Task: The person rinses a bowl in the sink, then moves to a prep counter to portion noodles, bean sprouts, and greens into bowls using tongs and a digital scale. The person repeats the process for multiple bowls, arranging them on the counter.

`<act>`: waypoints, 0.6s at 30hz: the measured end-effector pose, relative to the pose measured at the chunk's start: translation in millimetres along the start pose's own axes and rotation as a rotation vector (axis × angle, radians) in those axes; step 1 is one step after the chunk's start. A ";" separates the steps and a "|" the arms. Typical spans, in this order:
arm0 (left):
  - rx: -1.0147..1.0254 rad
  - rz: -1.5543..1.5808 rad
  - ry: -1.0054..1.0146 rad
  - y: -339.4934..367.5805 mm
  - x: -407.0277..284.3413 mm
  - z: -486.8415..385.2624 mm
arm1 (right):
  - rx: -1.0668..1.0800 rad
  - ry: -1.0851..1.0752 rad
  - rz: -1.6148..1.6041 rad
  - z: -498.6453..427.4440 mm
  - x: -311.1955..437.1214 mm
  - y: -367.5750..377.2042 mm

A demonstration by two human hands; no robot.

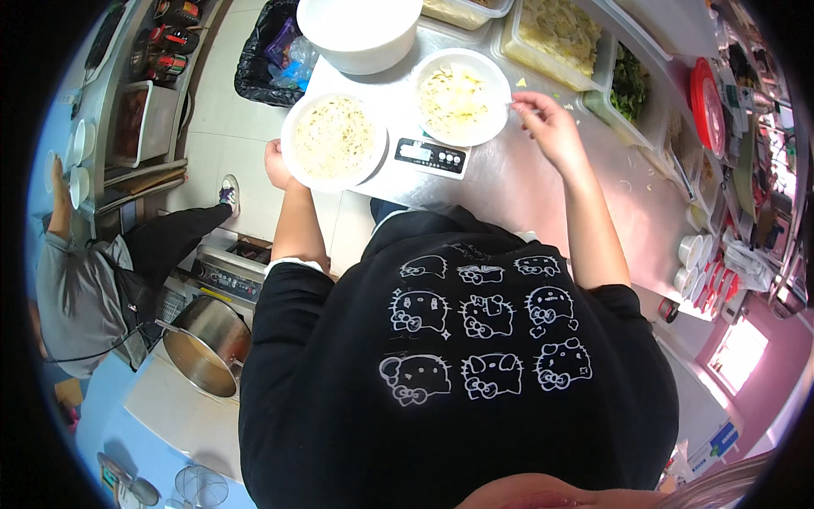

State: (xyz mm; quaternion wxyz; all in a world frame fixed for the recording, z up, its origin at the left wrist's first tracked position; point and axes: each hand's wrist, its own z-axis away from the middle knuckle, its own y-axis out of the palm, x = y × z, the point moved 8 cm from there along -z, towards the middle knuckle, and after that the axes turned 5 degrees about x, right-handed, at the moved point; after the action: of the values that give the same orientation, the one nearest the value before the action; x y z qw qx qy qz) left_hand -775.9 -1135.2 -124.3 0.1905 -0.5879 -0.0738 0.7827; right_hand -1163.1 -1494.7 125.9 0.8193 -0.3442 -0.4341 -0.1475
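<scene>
My left hand (277,167) grips the lower left rim of a white plastic bowl (336,141) that holds pale food with small dark flecks. This bowl is at the near left corner of the steel table (509,197). A second white bowl (459,97), with pale yellow shredded food in it, rests on a digital kitchen scale (432,157) to the right. My right hand (540,124) is at that bowl's right rim, thumb and fingers apart; whether a fingertip touches the rim I cannot tell.
A large white tub (359,32) stands behind the bowls. Plastic containers of chopped cabbage (559,38) and leafy greens (629,86) line the table's right back. A black-lined bin (270,63) is at the left. Another person (95,286) stands far left, near a steel pot (206,347).
</scene>
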 end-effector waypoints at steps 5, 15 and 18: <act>0.021 0.040 -0.002 2.1 4.0 0.2 | -0.185 -0.068 -0.216 -5.3 -38.1 -67.5; 0.349 0.917 -0.349 35.7 -16.3 27.9 | -0.725 0.020 -0.158 -43.1 -199.5 -295.2; 0.442 0.939 -0.401 43.5 -45.3 61.1 | -0.703 0.131 0.500 -62.0 -213.8 -314.5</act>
State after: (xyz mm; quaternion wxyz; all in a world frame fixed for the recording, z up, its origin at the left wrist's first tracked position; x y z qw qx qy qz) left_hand -832.4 -1185.9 -80.4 -0.0777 -0.3431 0.3272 0.8770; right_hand -1419.2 -1776.1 65.2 0.6887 -0.6866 -0.2078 -0.1050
